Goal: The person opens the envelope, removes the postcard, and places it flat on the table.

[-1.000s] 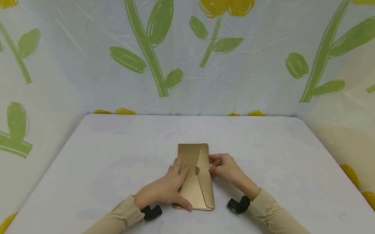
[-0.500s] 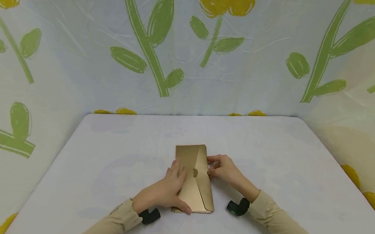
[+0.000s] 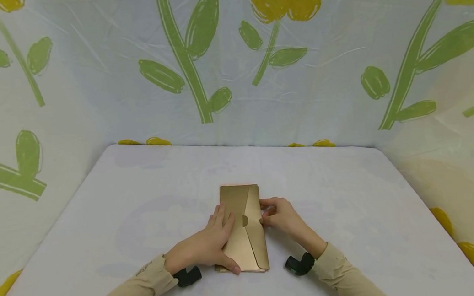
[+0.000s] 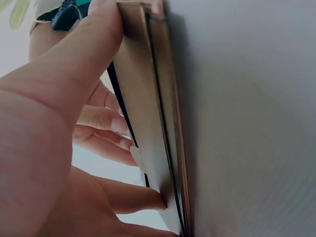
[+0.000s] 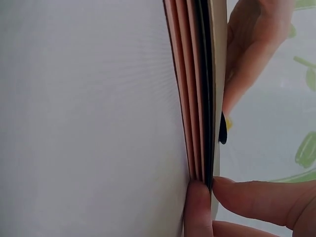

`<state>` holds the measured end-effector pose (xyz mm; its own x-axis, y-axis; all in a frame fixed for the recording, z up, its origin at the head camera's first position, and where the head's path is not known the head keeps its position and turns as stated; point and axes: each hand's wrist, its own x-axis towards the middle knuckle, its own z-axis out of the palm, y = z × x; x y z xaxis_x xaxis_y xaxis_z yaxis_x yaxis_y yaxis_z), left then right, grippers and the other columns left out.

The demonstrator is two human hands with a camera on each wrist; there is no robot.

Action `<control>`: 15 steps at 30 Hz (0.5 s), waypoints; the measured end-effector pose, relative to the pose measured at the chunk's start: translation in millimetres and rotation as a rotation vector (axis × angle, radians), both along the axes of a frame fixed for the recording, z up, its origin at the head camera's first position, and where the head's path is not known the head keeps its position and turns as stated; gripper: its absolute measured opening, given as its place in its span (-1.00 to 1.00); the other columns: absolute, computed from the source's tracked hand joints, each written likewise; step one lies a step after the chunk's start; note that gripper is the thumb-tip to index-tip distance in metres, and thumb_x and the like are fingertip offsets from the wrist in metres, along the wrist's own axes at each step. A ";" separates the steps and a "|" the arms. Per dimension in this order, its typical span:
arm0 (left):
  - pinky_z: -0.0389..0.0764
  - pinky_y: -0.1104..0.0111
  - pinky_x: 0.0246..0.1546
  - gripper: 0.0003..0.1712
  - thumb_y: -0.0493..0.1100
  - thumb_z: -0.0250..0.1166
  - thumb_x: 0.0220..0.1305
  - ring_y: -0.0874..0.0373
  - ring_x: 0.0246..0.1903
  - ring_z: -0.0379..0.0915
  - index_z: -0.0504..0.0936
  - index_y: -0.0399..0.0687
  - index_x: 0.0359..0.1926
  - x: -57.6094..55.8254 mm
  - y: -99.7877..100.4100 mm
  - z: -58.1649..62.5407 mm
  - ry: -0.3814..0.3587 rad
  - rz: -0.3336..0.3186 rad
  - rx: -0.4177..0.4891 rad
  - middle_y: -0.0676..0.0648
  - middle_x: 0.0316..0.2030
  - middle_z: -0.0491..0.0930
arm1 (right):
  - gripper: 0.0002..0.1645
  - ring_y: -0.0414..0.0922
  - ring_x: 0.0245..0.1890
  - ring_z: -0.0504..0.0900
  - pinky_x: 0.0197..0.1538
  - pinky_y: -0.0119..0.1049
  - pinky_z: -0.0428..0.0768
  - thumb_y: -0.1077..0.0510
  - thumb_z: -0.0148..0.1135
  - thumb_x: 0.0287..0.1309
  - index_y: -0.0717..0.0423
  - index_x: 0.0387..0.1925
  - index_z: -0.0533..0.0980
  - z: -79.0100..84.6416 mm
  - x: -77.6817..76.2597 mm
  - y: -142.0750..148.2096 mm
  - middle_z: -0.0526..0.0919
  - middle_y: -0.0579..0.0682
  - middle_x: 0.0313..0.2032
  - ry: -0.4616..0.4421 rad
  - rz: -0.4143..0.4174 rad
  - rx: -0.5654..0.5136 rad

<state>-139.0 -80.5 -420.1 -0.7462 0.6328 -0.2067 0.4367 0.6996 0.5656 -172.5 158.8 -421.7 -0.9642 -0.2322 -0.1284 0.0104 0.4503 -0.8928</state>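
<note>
A stack of gold envelopes (image 3: 255, 244) lies lengthwise on the white table, the top one with a slanted flap and a round tab. My left hand (image 3: 206, 245) rests across the left side of the stack, fingers spread and fairly straight, thumb on its near end. At the right long edge, my right hand (image 3: 285, 220) pinches the stack between thumb and fingers. Layered pink and dark edges of the envelopes (image 5: 190, 98) show in the right wrist view, with the right thumb (image 5: 261, 200) against them. In the left wrist view the left thumb touches the end of the envelopes (image 4: 140, 94).
The white tabletop (image 3: 330, 178) stretches around the stack on all sides. A flower-printed cloth (image 3: 319, 91) hangs behind the table and along both sides. Black devices, such as the one at the right wrist (image 3: 299, 263), are worn on both wrists.
Both hands and the envelope stack have shifted slightly left and a little nearer the person. The left hand still rests on the stack and the right still holds its edge.
</note>
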 end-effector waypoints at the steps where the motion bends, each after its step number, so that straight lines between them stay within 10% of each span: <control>1: -0.11 -0.05 0.43 0.52 0.36 0.54 -0.15 -0.30 0.48 -0.60 -0.12 -0.39 0.52 0.3 0.0 0.2 -0.002 0.003 0.000 -0.47 0.47 -0.54 | -0.29 -0.15 -0.46 0.62 -0.36 -0.34 0.57 0.54 0.28 -0.07 0.56 0.21 0.38 -0.4 -0.1 -0.2 0.68 0.18 -0.35 0.006 -0.001 0.003; 15: 0.34 -0.14 0.23 0.41 0.47 0.50 -0.22 -0.38 0.48 -0.42 0.07 -0.01 0.56 -2.7 4.3 1.0 0.065 -0.005 -0.112 -0.52 0.47 -0.39 | -0.26 -0.16 -0.39 0.56 -0.44 -0.39 0.49 0.55 0.38 -0.10 0.43 0.22 0.45 1.6 4.4 -8.3 0.45 0.21 0.02 0.095 -0.004 0.134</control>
